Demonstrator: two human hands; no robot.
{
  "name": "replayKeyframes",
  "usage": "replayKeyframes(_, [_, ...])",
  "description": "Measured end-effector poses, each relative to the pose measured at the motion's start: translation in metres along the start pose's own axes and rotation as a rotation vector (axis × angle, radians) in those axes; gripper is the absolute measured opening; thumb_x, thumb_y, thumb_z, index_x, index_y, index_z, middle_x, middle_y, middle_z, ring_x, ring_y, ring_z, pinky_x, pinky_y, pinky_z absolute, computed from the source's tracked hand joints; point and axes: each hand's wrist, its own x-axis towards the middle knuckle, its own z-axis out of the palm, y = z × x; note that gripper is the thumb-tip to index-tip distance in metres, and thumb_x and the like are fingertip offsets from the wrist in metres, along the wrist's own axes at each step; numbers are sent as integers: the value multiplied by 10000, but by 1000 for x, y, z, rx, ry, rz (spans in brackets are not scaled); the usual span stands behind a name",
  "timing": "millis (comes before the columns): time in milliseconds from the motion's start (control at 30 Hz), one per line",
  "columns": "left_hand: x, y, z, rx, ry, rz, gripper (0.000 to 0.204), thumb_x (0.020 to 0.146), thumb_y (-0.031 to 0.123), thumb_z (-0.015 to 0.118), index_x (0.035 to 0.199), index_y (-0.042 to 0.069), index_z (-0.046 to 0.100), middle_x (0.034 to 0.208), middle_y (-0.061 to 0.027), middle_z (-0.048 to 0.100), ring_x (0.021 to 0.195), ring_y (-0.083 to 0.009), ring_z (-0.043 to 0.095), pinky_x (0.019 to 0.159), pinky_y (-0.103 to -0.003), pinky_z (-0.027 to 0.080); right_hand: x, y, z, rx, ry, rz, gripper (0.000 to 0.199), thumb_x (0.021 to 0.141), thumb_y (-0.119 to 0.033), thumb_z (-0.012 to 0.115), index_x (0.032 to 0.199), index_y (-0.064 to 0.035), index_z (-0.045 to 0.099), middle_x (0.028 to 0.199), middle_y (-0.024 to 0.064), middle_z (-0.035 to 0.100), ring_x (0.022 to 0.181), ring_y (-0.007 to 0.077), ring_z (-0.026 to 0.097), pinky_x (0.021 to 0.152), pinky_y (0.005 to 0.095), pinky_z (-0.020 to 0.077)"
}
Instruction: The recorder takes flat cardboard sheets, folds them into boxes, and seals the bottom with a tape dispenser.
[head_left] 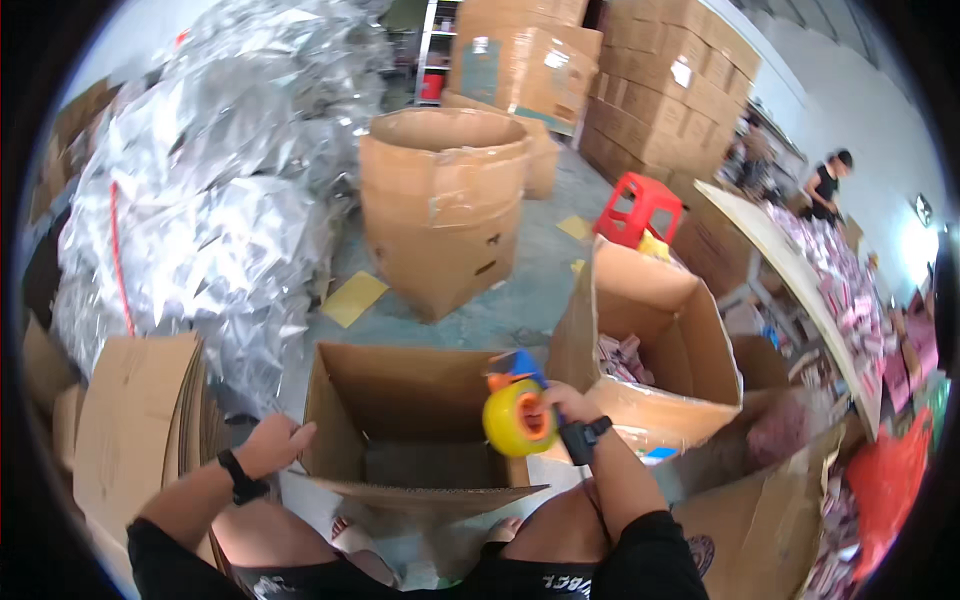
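A tape dispenser [518,408] with a blue frame, orange parts and a fat yellow roll is gripped in my right hand [572,402]. It is above the right side of an open cardboard box [410,478], which stands between my legs with its bare inside showing. Beside the box's left wall is my left hand [275,445]. It holds nothing that I can see, and its thumb points toward the wall's upper edge. Whether it touches the cardboard I cannot tell.
Flat cartons [135,410] lean at my left, before a heap of silvery plastic film [230,230]. Ahead stands a tall carton [440,210]. To the right are an open box [640,405] of small packets, a red stool [640,208], a loaded table [790,270] and another person [826,190].
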Motion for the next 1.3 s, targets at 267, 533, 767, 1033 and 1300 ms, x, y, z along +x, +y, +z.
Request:
replayKeyframes(267, [32,65,4,416,-323,303,661,933,632,515,704,55,744,665,-175,684,662,-397,671,672,-461,544,50,29,64,-781,44,338,373,722,-254,717,985,10,693,884,72,671,634,139,573,549,292,439])
replayKeyframes(533, [38,44,25,566,-208,558,739,846,689,660,1113,1,691,1239,-255,626,1198,-363,561,966,-467,469,74,15,55,-1012,-94,431,503,742,-291,727,1119,40,677,933,88,691,836,187,627,732,322,496])
replayKeyframes(767, [6,63,-15,110,-1090,517,712,937,515,665,1401,-13,545,1387,-262,563,1288,-359,532,1070,-431,416,70,21,39,-881,-192,350,513,748,-323,730,1103,42,669,903,91,679,838,213,634,749,340,502])
replayKeyframes(1033, [56,58,-7,121,-859,286,643,861,552,721,1193,2,696,1233,-197,673,1167,-396,586,972,-441,471,32,-36,77,-1242,81,-116,511,746,-286,740,1134,22,616,964,199,681,869,285,656,795,387,520])
replayKeyframes(1300, [47,25,66,-16,105,144,1152,752,374,868,1585,37,147,1413,-284,463,1281,-504,496,1084,-488,432,-8,-66,72,-954,668,-574,432,792,-23,731,1196,-23,579,1018,67,655,945,138,624,864,312,514])
